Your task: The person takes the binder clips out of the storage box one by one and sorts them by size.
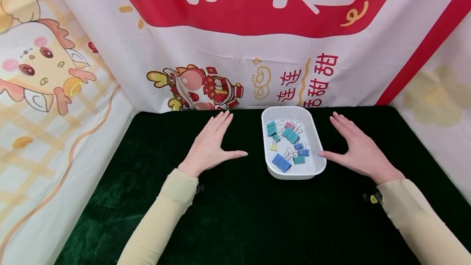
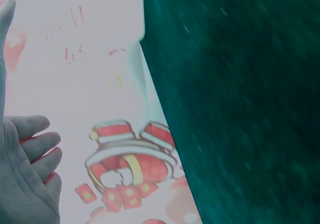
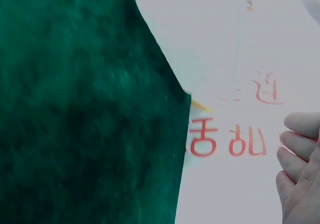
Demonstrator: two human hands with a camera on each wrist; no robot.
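Note:
A white plastic tray (image 1: 296, 174) stands near the back edge of the dark cloth in the head view. Several binder clips lie loose in it, among them a large blue clip (image 1: 282, 162), a teal clip (image 1: 291, 135), a small yellow clip (image 1: 273, 147) and a pink clip (image 1: 289, 125). My left hand (image 1: 207, 144) is held to the left of the tray, apart from it, fingers straight and thumb spread. On the other side, my right hand (image 1: 358, 148) has the same shape; its thumb tip overlaps the tray's right rim, and contact cannot be told. Neither hand holds anything.
Dark green velvet cloth (image 1: 257, 220) covers the table. A white and red printed curtain (image 1: 239, 48) rises right behind its back edge. More printed fabric (image 1: 55, 134) hangs along the left side, and a pale sheet (image 1: 438, 134) along the right.

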